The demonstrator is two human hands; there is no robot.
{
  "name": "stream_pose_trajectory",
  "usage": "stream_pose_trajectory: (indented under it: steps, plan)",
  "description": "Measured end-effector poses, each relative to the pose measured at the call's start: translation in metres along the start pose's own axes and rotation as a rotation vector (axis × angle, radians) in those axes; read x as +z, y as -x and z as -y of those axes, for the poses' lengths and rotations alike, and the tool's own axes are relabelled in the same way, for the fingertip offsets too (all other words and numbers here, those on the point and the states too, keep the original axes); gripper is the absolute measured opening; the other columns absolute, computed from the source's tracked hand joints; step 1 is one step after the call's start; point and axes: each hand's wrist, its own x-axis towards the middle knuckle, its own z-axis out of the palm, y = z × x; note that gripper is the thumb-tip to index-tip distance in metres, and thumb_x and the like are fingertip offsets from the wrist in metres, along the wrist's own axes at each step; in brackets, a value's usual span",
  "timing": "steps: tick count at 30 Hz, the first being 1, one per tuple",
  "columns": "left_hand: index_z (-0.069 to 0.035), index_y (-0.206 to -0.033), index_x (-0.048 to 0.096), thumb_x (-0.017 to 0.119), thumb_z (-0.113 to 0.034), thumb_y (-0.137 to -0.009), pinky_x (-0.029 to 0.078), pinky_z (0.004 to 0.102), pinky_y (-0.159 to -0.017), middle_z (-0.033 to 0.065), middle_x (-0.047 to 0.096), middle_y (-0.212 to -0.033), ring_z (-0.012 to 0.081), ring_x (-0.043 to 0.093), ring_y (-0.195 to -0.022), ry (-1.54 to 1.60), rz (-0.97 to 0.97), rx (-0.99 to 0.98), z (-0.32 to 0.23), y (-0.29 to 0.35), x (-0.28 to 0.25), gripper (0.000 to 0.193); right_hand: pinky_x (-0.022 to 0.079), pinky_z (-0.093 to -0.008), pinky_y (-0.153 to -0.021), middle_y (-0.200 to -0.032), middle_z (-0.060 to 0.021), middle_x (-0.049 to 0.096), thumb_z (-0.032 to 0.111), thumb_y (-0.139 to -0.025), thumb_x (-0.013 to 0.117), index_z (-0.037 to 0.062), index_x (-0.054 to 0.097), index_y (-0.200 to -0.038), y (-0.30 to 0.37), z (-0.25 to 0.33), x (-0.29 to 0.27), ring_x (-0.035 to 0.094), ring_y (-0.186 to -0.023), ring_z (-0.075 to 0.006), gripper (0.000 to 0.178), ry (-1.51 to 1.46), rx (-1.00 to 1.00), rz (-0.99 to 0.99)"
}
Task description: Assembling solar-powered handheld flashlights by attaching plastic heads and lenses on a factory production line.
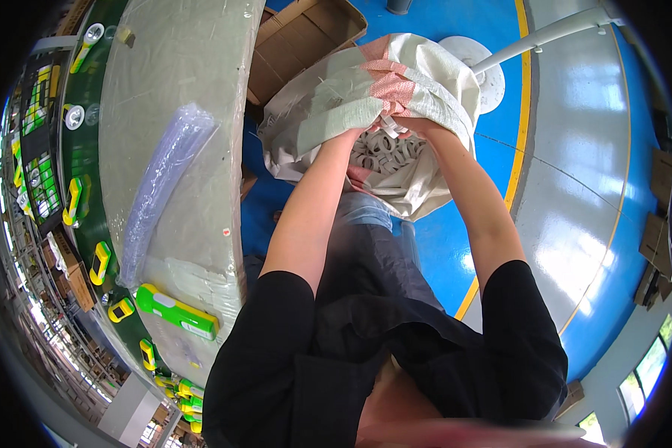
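Note:
A large white woven sack with a pink-red stripe stands before me, its mouth facing me. Many pale grey-white plastic rings lie inside it. Both my arms reach into the mouth. My left hand is at the left of the opening, its fingers mostly hidden by the sack's folded rim. On the other side, my right hand goes under the same fold, with its fingers also largely out of sight. A few rings show between the two hands; whether either hand grips them is hidden.
Left of me runs a plastic-covered table with a clear plastic sleeve bundle and a green-yellow flashlight. Beyond it, a green conveyor carries more flashlights. A cardboard box sits behind the sack, and a white round-based stand at its right.

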Motion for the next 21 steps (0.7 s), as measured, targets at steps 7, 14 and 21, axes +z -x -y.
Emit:
stream_pose_trajectory:
  steps: [7, 14, 21]
  plan:
    - [-0.009, -0.114, 0.058, 0.075, 0.002, -0.071, 0.053, 0.0311, -0.051, 0.0067, 0.066, -0.093, 0.0176, 0.066, -0.071, -0.125, -0.188, -0.106, 0.018, 0.07, 0.038, 0.047, 0.052, -0.0299, -0.047, -0.095, -0.0068, 0.068, 0.024, -0.058, 0.089, 0.015, 0.064, -0.116, 0.05, -0.015, 0.011, 0.063, -0.071, -0.0139, 0.064, 0.138, 0.145, 0.053]
    - [-0.009, -0.106, 0.061, 0.081, -0.005, -0.062, 0.053, 0.0332, -0.052, 0.0119, 0.065, -0.084, 0.0196, 0.065, -0.065, -0.205, -0.419, 0.281, 0.005, 0.181, 0.038, 0.048, 0.052, -0.0348, -0.087, -0.111, -0.0115, 0.067, 0.018, -0.068, 0.082, 0.0119, 0.06, -0.123, 0.111, -0.01, 0.036, 0.063, -0.103, -0.0222, 0.06, 0.305, -0.395, 0.017]
    - [-0.011, -0.109, 0.058, 0.08, -0.015, -0.065, 0.045, 0.0457, -0.09, 0.0278, 0.054, -0.107, 0.0477, 0.052, -0.106, -0.036, -0.63, 0.743, -0.091, 0.314, 0.049, 0.05, 0.044, -0.0298, -0.092, -0.111, -0.0103, 0.065, 0.01, -0.078, 0.069, 0.0044, 0.059, -0.121, 0.237, 0.118, 0.032, 0.058, -0.105, -0.0176, 0.045, 0.509, -0.781, 0.005]
